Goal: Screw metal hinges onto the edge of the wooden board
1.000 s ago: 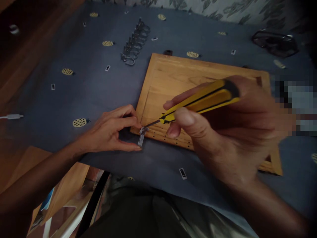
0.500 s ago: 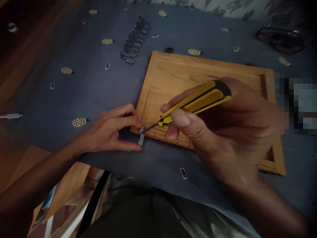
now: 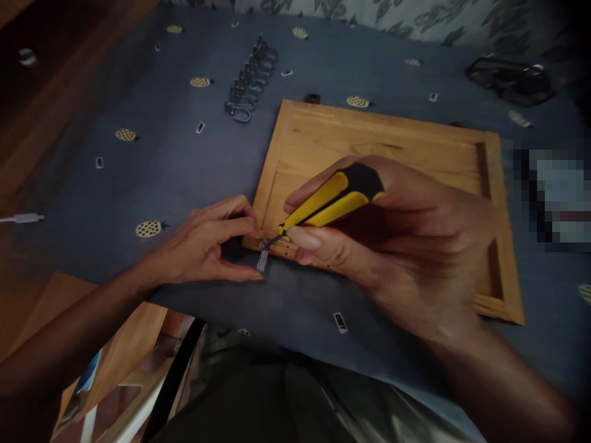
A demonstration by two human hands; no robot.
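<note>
Pale tags printed on the blue cloth (image 3: 170, 178) over the table carry dark lettering; the largest tag (image 3: 340, 322), at lower centre, is too unclear to read with certainty, and the smaller ones cannot be read. Yellow, black-spotted pineapples are printed among them.

In the upper centre, slim metal clamps (image 3: 252, 80) with rounded loops stand in a close slanting row. A dark, thin-framed object (image 3: 510, 80) lies at upper right, and a pixelated item (image 3: 561, 200) sits at the right edge. A white cable plug (image 3: 28, 218) lies at far left, and a small dark piece (image 3: 313, 98) touches or nearly touches the board's far edge. Leaf-patterned fabric or paper (image 3: 392, 15) runs along the top.

The wooden board (image 3: 332, 129), right of centre, is smooth and honey-coloured, with visible grain, a raised border and small dark holes along its near edge. The right hand (image 3: 415, 252) blocks much of it, closed around a yellow-and-black screwdriver (image 3: 330, 200) whose thin shaft slants down to a small metal fitting (image 3: 262, 261) at the board's near left corner. The left hand (image 3: 198, 243) pinches that fitting between thumb and finger.
</note>
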